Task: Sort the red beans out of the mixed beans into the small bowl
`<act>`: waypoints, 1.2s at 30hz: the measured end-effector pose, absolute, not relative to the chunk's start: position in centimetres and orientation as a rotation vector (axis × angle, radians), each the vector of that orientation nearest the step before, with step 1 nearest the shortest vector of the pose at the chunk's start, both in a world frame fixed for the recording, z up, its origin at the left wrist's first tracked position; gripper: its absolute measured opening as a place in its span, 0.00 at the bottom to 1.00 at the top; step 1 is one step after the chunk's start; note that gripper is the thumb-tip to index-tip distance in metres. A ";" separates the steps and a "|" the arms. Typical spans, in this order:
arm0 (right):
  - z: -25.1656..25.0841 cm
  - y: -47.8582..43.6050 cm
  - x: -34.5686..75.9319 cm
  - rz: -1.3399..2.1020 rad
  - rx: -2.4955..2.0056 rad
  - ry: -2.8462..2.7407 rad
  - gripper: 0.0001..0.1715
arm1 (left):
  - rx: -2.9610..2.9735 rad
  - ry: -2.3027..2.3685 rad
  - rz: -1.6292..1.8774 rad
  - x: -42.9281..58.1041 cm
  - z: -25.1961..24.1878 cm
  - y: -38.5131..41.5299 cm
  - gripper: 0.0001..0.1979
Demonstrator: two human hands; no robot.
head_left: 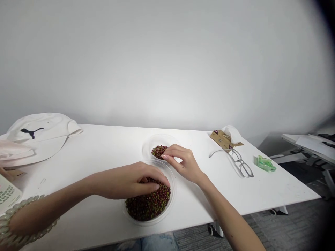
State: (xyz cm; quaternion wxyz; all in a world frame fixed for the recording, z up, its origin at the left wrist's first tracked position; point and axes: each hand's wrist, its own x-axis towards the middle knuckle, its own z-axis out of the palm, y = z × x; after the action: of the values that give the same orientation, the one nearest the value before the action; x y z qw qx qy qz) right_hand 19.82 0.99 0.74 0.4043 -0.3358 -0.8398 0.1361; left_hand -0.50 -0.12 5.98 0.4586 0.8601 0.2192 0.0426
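Observation:
Small red and green beans (146,205) fill much of the near clear plastic bowl (171,205). Over them rests my left hand (131,179), its thumb and index finger curved and apart at the tips, the other fingertips hidden among the beans. Behind stands a second clear bowl (154,139) with a smaller heap of red and green beans (158,151). At the right side of that heap my right hand (183,162) has its thumb and fingers drawn together in a pinch. What lies between those fingertips is too small to make out.
A white cap (42,136) and a cup with green print (7,195) are on the left of the white table (104,146). On the right lie glasses (240,162), a brown tissue pack (222,139) and a green wrapper (265,164). A wall (157,69) rises behind.

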 end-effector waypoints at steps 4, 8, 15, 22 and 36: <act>0.7 1.0 19.9 0.351 -0.846 -2.148 0.09 | 2.256 0.490 0.009 -1.3 6.4 -0.4 0.20; 0.5 1.0 19.9 0.365 -0.830 -2.158 0.08 | 2.329 0.506 -0.110 -1.5 5.5 -1.2 0.29; 0.0 1.0 19.6 0.351 -0.798 -2.218 0.10 | 2.409 0.581 -0.131 -0.4 3.7 -1.7 0.30; -0.3 1.2 19.5 0.351 -0.761 -2.259 0.08 | 2.447 0.583 -0.080 0.8 2.0 -0.9 0.23; 0.2 1.1 19.8 0.409 -0.769 -2.243 0.06 | 1.500 0.639 0.067 0.7 1.1 0.8 0.13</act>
State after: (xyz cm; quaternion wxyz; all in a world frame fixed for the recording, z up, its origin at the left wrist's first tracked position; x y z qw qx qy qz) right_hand 19.76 1.13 0.17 0.3596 -0.2981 -0.8699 0.1587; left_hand 0.65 0.83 1.12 0.6852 0.6695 0.2852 0.0299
